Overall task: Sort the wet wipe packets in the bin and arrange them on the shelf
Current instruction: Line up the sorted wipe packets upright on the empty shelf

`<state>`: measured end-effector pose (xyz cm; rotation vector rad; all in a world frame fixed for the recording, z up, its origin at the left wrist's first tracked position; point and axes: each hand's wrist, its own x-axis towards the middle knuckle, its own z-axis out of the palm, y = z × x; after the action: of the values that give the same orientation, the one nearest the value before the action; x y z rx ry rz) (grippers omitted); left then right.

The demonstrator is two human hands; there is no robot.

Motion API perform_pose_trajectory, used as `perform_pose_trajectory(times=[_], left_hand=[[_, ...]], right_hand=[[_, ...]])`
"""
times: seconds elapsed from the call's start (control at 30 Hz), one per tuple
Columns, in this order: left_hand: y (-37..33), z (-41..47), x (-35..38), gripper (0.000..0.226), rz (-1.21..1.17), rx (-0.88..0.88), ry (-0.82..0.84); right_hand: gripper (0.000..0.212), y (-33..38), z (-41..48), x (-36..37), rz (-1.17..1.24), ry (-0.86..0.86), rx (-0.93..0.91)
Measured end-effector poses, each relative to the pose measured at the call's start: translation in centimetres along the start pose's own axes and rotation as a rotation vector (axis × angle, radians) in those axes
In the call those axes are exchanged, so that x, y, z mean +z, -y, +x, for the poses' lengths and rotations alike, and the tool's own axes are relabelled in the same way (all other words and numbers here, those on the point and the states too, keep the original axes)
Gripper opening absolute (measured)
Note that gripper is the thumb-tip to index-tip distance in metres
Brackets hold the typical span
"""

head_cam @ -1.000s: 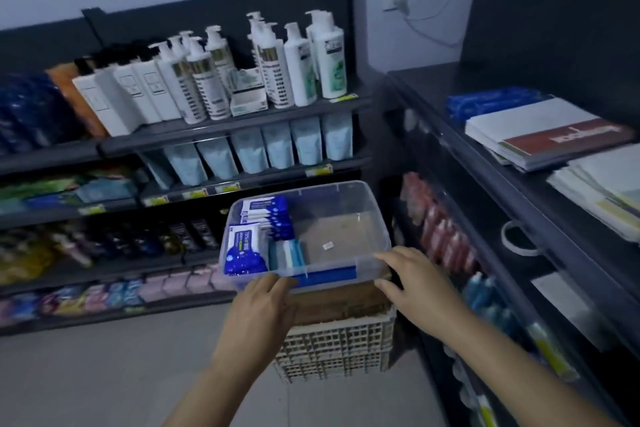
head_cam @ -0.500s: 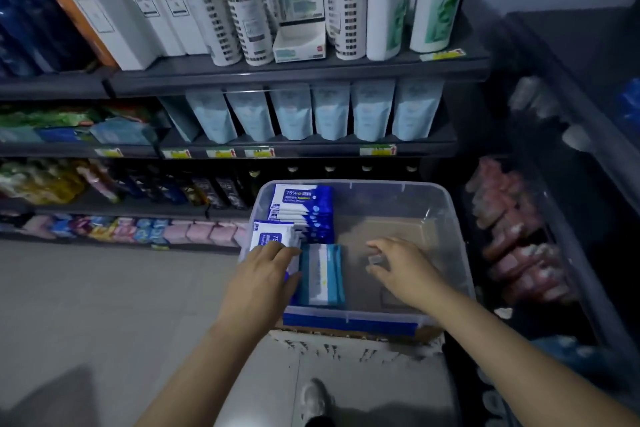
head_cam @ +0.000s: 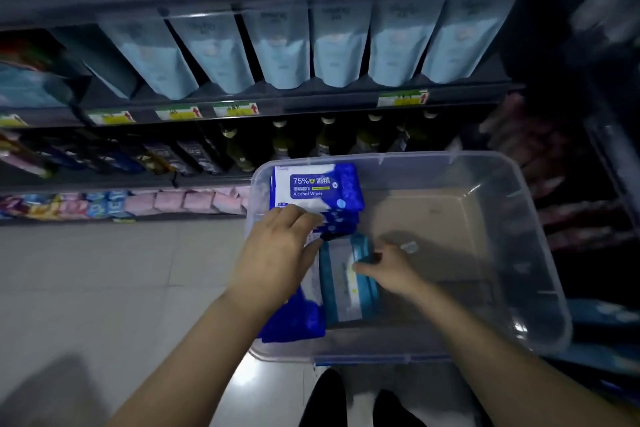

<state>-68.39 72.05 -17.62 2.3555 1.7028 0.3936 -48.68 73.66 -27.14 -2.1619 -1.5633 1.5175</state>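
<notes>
Holding blue pkts (head_cam: 300, 318) left hand (head_cam: 277, 253), teal pkt (head_cam: 343, 298) right hand (head_cam: 391, 270)

Surrounding stock, dim light, positions taken from the row of pale blue pouches (head_cam: 277, 45).
The pouches stand upright, side by side. Just below them runs a line of yellow-and-green price labels (head_cam: 235, 110); lower still, dark bottles (head_cam: 325, 139) with pale caps. Below and left, pink packets (head_cam: 194, 199) beside the pale tiled floor (head_cam: 104, 288). Well right, reddish packs (head_cam: 540, 149), possibly sachets, too blurred to confirm.
</notes>
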Motion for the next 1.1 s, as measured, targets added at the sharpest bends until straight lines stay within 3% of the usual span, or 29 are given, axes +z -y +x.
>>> perform_pose_trajectory(times=[0.1, 0.23, 0.33, 0.47, 0.53, 0.8, 0.93, 1.03, 1.1], left_hand=[[0.7, 0.0, 0.8, 0.033, -0.017, 0.011, -0.001], [1.1, 0.0, 1.5, 0.029, -0.014, -0.009, 0.001], [0.9, -0.1, 1.4, 0.034, -0.018, -0.024, 0.030], [0.1, 0.1, 0.9, 0.026, -0.023, -0.045, 0.000], [-0.5, 0.3, 0.7, 0.030, -0.021, -0.047, -0.004], [-3.2, 2.3, 0.1, 0.038, -0.021, -0.049, 0.011], [-4.7, 3.8, -0.4, 0.048, -0.297, -0.255, 0.071], [-6.8, 4.8, -0.5, 0.057, -0.702, -0.424, 0.191], [-8.3, 5.2, -0.1, 0.048, -0.982, -0.482, 0.301]], right_hand=[[0.047, -0.1, 1.1, 1.3, 0.102, 0.031, 0.016], [0.073, -0.4, 2.3, 2.2, 0.241, 0.098, 0.063], [0.055, -0.3, 2.2, 2.0, 0.291, 0.172, 0.081], [0.060, 0.1, 1.1, 1.3, 0.314, 0.204, 0.037], [0.043, 0.5, -0.1, 0.2, 0.323, 0.195, 0.016], [0.040, 0.5, -3.1, -7.3, 0.520, 0.080, -0.111], [0.038, 0.8, -4.0, -10.8, 0.702, 0.050, -0.167], [0.035, 1.3, -4.9, -12.2, 0.814, 0.093, -0.232], [0.034, 1.3, -5.4, -12.8, 0.874, 0.130, -0.264]])
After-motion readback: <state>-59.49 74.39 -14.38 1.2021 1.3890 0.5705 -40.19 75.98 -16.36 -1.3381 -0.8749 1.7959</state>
